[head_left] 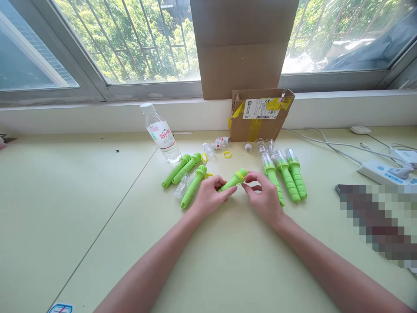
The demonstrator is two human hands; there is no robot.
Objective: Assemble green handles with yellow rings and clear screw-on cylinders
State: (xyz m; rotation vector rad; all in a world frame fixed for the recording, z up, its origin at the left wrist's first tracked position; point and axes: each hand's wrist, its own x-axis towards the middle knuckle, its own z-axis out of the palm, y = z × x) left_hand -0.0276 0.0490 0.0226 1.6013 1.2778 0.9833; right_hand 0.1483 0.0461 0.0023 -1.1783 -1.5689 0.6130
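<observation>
My left hand is wrapped round a green ribbed handle, which tilts up to the right. A yellow ring sits around its threaded end. The fingertips of my right hand pinch at that end, by the ring. Left of my hands lie several green handles without caps and a clear plastic cup. To the right are three green handles with clear caps, one partly behind my right hand. Beyond my hands lie a loose yellow ring and small clear-and-white parts.
A water bottle stands at the back left. An open cardboard box is by the windowsill. Clear cups stand before it. A white power strip with cables lies on the right, near a pixelated object.
</observation>
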